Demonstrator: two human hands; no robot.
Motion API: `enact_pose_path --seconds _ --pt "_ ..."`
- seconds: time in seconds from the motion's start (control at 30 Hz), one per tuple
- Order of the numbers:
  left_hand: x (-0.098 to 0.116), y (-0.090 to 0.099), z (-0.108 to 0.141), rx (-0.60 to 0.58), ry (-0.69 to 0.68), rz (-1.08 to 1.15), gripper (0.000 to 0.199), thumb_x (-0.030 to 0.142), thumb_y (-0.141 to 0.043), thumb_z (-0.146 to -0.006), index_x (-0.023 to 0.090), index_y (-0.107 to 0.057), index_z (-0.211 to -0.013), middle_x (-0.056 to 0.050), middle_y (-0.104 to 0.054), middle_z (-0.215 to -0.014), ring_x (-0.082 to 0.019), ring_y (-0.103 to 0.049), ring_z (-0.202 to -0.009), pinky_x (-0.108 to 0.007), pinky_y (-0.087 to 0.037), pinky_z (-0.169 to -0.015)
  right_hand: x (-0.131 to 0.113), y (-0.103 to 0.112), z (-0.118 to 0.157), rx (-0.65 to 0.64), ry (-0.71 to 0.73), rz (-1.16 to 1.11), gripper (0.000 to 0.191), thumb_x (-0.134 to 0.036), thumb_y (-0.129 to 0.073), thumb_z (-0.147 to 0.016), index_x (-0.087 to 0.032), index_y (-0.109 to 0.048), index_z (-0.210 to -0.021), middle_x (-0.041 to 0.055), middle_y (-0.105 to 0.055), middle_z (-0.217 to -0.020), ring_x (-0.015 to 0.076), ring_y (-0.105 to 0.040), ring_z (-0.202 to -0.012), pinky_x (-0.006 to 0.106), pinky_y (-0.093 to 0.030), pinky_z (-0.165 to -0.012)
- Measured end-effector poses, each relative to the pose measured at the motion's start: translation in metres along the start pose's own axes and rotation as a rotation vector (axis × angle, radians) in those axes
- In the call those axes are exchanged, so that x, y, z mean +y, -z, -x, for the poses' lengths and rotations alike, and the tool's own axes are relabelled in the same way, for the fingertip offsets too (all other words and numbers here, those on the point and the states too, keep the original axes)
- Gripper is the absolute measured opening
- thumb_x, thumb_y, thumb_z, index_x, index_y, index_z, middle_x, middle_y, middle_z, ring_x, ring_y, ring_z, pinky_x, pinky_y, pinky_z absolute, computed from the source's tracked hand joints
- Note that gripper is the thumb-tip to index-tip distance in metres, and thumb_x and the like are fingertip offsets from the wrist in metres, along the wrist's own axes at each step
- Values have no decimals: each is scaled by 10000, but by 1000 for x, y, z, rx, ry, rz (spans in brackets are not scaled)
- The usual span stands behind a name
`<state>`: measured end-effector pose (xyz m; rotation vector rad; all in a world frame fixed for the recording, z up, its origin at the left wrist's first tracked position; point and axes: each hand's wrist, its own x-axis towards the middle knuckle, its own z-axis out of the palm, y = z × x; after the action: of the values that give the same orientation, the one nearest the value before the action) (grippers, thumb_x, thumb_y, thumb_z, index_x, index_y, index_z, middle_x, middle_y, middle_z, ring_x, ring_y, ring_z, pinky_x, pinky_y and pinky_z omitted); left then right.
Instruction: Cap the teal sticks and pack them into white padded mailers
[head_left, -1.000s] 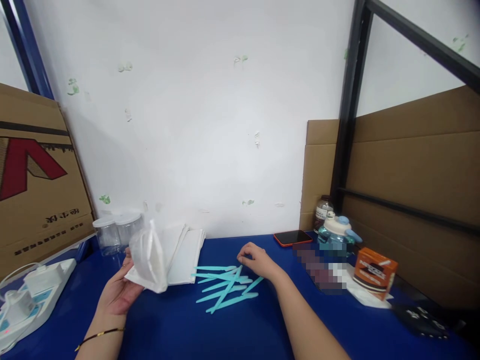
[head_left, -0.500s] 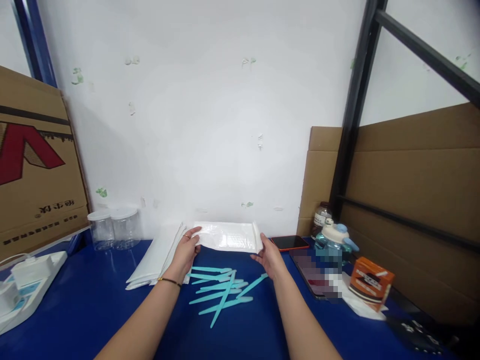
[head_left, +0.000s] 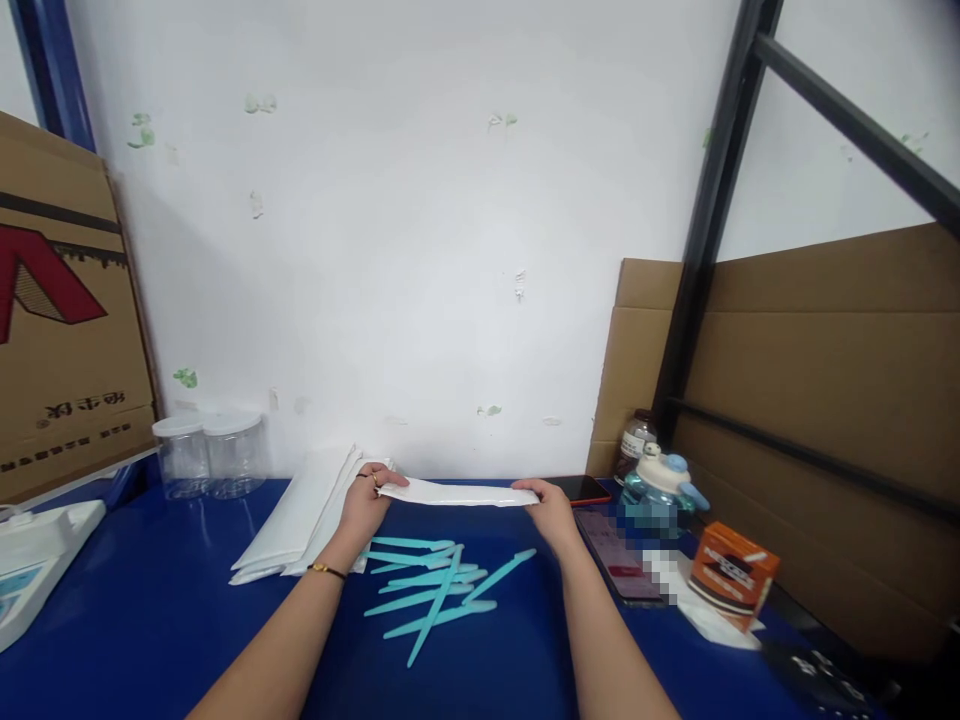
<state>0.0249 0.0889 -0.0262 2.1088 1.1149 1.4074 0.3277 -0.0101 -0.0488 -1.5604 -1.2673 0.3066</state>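
A white padded packet [head_left: 457, 494] is stretched level between my two hands, seen nearly edge-on above the blue table [head_left: 517, 650]. My left hand [head_left: 369, 497] pinches its left end, and my right hand [head_left: 550, 508] grips the right end. Below it lie several turquoise plastic sticks [head_left: 437, 590], crossed over one another in a loose heap. Beside my left forearm rests a stack of white padded envelopes [head_left: 296, 520], partly covered by my left hand.
Two clear lidded jars [head_left: 234, 460] stand at the back left, near a power strip [head_left: 52, 560]. On the right are a phone [head_left: 619, 560], a teal bottle [head_left: 656, 495], a brown bottle [head_left: 634, 445] and an orange box [head_left: 733, 575]. Cardboard [head_left: 817, 400] borders the right side.
The packet has tilted from showing its broad face to nearly edge-on, and both hands have turned with it. The view has shifted slightly.
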Motion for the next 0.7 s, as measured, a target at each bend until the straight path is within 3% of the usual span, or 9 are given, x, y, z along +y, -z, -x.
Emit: enact_pose_path --seconds 0.1,0.2,0.3,0.4,0.5,0.57,0.63,0.7 --pt "-3 0 1 -32 -9 -31 265 170 -479 -645 205 -704 -782 -48 -543 -1006 -192 -561 -928 -338 -425 -898 4 1 1 -104 -62 -132 451 -106 -464 -602 -159 -665 -1003 46 -694 -836 184 -631 -693 277 -477 -665" --pt "-10 2 2 -140 44 8 324 169 -467 -635 202 -696 -861 -51 -561 -1093 -204 -558 -1010 -339 -406 -948 7 4 2 -195 -62 -187 664 -58 -451 -563 -165 -542 -1212 60 -648 -1067 184 -620 -873 261 -473 -749" --pt "-19 -1 3 -302 97 25 467 132 -445 -590 176 -664 -1000 -75 -517 -1243 -223 -505 -1133 -340 -366 -1003 11 3 3 -240 -91 -75 848 -40 -460 -541 -203 -350 -1366 75 -515 -1275 193 -576 -996 272 -458 -812" --pt "-20 -6 5 -419 87 -120 642 118 -459 -588 159 -533 -1225 -91 -326 -1426 -255 -325 -1292 -367 -258 -1075 14 0 2 -222 -94 121 921 -29 -468 -539 -197 -233 -1413 103 -394 -1372 210 -475 -1150 293 -404 -905" --pt "-6 -6 11 -449 8 -280 685 233 -526 -668 138 -398 -1335 -121 -237 -1463 -273 -166 -1352 -392 -166 -1103 11 7 4 -164 -90 302 819 -44 -503 -552 -177 -366 -1349 126 -436 -1308 223 -480 -1128 299 -405 -883" --pt "9 -2 19 -582 -16 -295 728 407 -568 -690 157 -378 -1346 -132 -277 -1444 -283 -200 -1339 -399 -199 -1087 6 16 8 -271 -108 341 633 -94 -565 -565 -186 -539 -1191 101 -547 -1136 206 -570 -933 275 -449 -749" --pt "25 2 29 -801 29 -277 899 546 -655 -571 180 -378 -1344 -148 -309 -1423 -324 -259 -1308 -415 -277 -1044 1 23 13 -441 -129 363 501 -123 -665 -494 -208 -649 -988 45 -597 -959 168 -576 -737 239 -438 -603" --pt "40 1 41 -917 71 -333 1086 573 -747 -375 175 -402 -1324 -180 -324 -1402 -388 -259 -1287 -462 -307 -1007 -4 26 19 -550 -149 406 428 -90 -712 -398 -213 -687 -807 -2 -602 -793 132 -533 -603 218 -390 -511"
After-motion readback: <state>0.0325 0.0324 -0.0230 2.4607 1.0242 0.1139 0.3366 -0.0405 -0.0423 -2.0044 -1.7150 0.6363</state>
